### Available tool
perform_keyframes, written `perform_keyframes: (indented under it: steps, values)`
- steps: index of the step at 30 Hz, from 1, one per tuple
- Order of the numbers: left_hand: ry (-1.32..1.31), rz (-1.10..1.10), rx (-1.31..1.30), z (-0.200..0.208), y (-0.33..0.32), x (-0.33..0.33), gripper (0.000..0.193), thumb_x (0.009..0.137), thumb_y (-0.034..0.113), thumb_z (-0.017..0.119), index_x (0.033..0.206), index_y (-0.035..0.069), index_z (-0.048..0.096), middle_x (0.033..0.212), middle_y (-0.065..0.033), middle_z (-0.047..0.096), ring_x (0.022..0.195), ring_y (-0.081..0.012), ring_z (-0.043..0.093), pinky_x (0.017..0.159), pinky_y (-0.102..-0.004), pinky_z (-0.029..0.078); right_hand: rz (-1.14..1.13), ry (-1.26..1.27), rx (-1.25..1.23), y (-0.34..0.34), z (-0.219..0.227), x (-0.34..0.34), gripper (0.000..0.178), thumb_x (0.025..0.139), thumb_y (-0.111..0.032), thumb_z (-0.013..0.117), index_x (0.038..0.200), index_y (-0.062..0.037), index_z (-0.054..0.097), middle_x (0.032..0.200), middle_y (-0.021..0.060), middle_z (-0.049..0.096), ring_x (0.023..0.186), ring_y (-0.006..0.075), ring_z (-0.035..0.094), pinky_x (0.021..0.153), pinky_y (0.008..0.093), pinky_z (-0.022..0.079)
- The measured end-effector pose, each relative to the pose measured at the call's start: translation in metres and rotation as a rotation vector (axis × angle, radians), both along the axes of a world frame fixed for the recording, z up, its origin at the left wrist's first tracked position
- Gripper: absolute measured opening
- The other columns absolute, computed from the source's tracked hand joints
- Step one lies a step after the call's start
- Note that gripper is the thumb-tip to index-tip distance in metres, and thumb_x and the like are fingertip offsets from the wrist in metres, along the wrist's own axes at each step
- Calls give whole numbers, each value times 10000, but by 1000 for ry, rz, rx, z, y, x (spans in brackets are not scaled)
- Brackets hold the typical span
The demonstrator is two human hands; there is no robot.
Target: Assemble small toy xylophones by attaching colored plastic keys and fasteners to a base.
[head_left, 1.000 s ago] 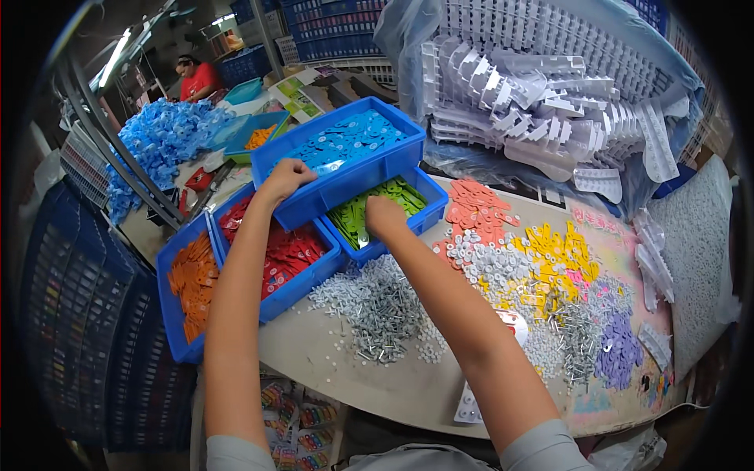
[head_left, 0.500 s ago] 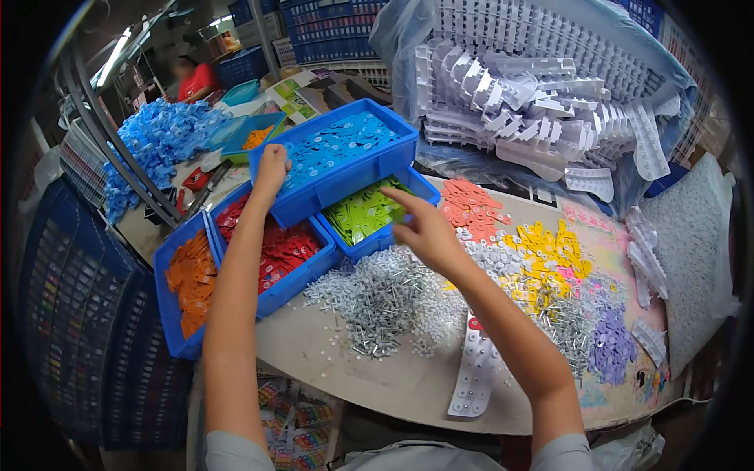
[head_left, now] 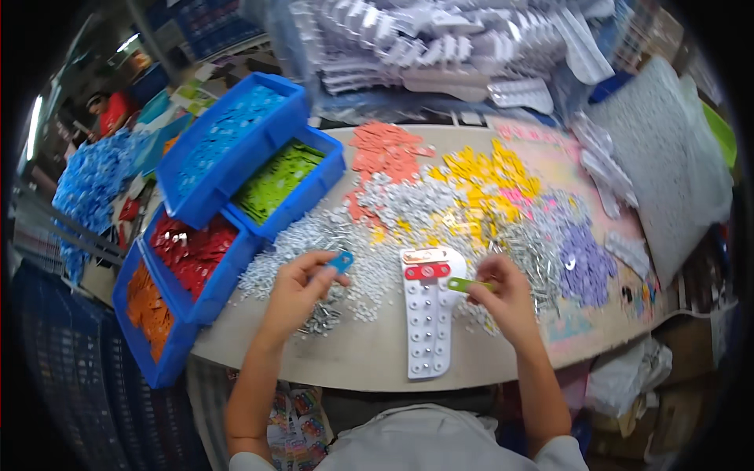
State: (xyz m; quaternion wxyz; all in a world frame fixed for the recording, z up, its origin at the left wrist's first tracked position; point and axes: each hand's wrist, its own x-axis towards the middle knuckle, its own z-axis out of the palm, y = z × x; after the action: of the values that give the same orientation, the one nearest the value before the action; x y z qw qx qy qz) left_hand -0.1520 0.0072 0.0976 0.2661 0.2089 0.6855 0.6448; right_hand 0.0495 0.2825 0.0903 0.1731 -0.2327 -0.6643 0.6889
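Observation:
My left hand (head_left: 297, 297) pinches a small blue plastic strip (head_left: 341, 261) over the pile of small white and metal pieces. A lime-green strip (head_left: 462, 284) is held between the fingers of my right hand (head_left: 506, 297), just beside the upper right of a white plastic panel (head_left: 429, 334). The panel lies on the table between my hands, with rows of round fittings along it. Across its upper part sits a red strip (head_left: 426, 272) with a pale round mark. Above that, a shiny band with an orange tint crosses the top end; its kind is unclear.
Blue bins (head_left: 229, 196) at left hold blue, green, red and orange strips. Loose piles of coral strips (head_left: 385, 147), yellow strips (head_left: 491, 177), purple strips (head_left: 585, 263) and metal pins (head_left: 530, 255) cover the table. Behind them is a lined crate of white panels (head_left: 440, 47). Another person is far left.
Both hands have come back from the blue and green bins toward the white panel. The left now holds a blue strip and the right a green one. The view has shifted.

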Motion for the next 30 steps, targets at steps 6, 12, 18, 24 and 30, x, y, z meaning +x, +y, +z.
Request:
perform_keyframes:
  steps: [6, 12, 18, 24, 30]
  values:
    - [6, -157, -150, -25, 59, 19, 117, 997, 93, 672, 1060, 31, 595, 910, -81, 781, 638, -35, 558, 551, -201, 414, 126, 11, 815, -18, -34, -19, 102, 892, -76, 736, 947, -36, 660, 866, 68, 661, 876, 236, 628, 846, 412, 474]
    - [203, -125, -151, -47, 69, 28, 93, 965, 103, 705, 995, 30, 657, 915, -47, 716, 809, -102, 615, 755, -255, 459, 89, -27, 874, -44, -38, -16, 161, 854, -120, 776, 985, -119, 683, 879, 20, 671, 968, 248, 581, 915, 428, 359]
    - [598, -87, -193, -56, 80, 38, 133, 849, 163, 789, 875, 54, 716, 1128, -95, 633, 1142, -276, 563, 1014, -382, 404, -15, -87, 1068, -43, -47, -12, 342, 795, -173, 841, 1095, -137, 681, 1181, 47, 650, 1166, 262, 545, 1013, 444, 335]
    - [694, -78, -208, -66, 105, 51, 162, 807, 218, 824, 850, 90, 735, 1181, -59, 623, 1208, -270, 511, 1069, -432, 320, -91, -115, 1055, -46, -58, -9, 624, 768, -235, 872, 1298, -104, 571, 1405, 131, 540, 1315, 347, 464, 1092, 476, 298]
    - [753, 7, -286, -84, 116, 64, 403, 801, 238, 837, 1153, 135, 670, 1415, -140, 496, 1359, -343, 419, 1121, -492, 259, -164, -122, 992, -48, -64, -9, 704, 772, -267, 876, 1347, -58, 527, 1427, 159, 528, 1335, 370, 447, 1121, 496, 280]
